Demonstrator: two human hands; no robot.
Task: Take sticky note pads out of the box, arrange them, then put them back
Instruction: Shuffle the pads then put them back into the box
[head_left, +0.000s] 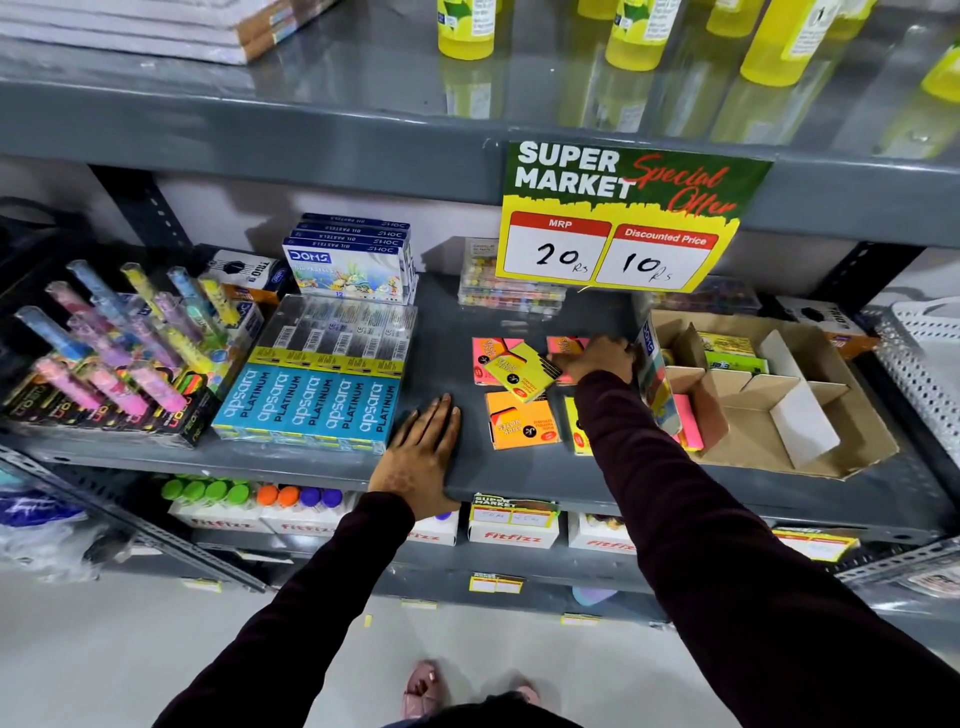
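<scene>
A cardboard box (810, 457) with dividers stands at the right of the grey shelf (441, 332); a few pads (727, 353) remain in its back compartments and a pink pad (688, 423) leans at its left wall. Several sticky note pads lie on the shelf left of it: a pink pad (485, 353), an orange pad (522, 421), another yellow pad (574, 431) partly hidden by my sleeve. My right hand (597, 358) grips a tilted yellow pad (522, 371) above the pink ones. My left hand (423, 452) lies flat on the shelf's front edge, fingers spread, holding nothing.
Blue Apsara pencil packs (311, 405) sit left of my left hand, with coloured tubes (114, 343) further left. Doms pastel boxes (348, 265) and clear cases (509, 293) stand behind. A price sign (618, 223) hangs from the upper shelf. A white basket (930, 327) is at far right.
</scene>
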